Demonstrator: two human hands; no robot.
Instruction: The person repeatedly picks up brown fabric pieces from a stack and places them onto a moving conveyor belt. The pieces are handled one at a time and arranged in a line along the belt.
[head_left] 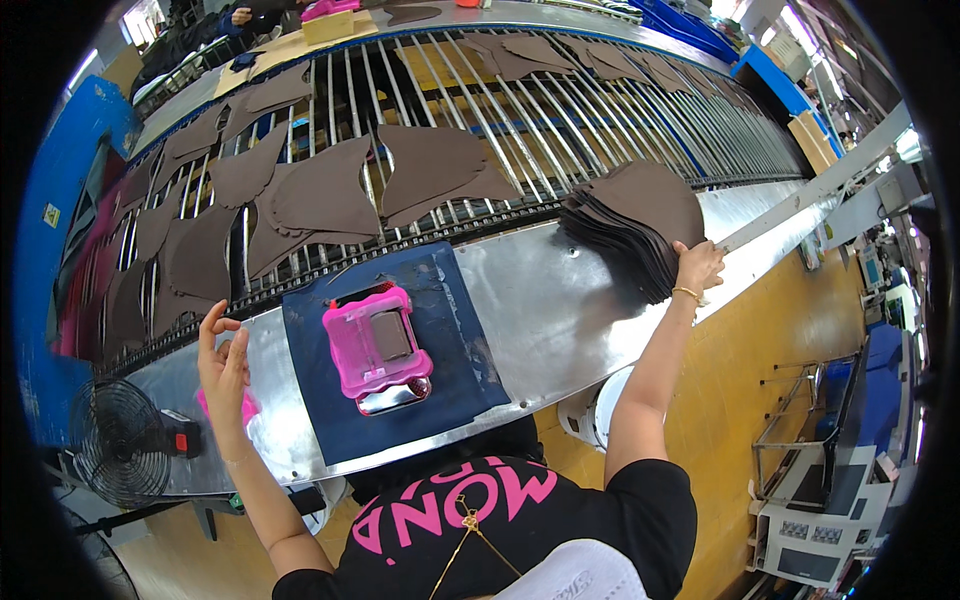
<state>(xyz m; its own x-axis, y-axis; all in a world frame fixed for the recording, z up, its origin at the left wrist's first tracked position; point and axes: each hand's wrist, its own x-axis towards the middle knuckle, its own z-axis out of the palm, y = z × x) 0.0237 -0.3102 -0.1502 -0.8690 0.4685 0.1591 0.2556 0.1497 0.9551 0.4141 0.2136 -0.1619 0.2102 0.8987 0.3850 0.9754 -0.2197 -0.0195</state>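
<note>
My left hand (226, 365) is raised over the metal ledge close to the roller conveyor, holding nothing, its fingers apart and partly bent. At the right, my right hand (700, 268) grips the near edge of a stack of dark brown, curved flat cut pieces (645, 205). The stack's layers are fanned out along its left side. Between my hands, a bright pink plastic holder (352, 345) rests on a dark blue sheet (455, 365). A small brown block (391, 335) sits in the holder.
Brown cut pieces (325, 190) lie in overlapping groups across the conveyor rollers (520, 110). A black fan (120, 440) stands at the left end of the metal ledge (540, 310). Blue machine housing (85, 140) borders the far left. A white bin (605, 405) stands below the ledge.
</note>
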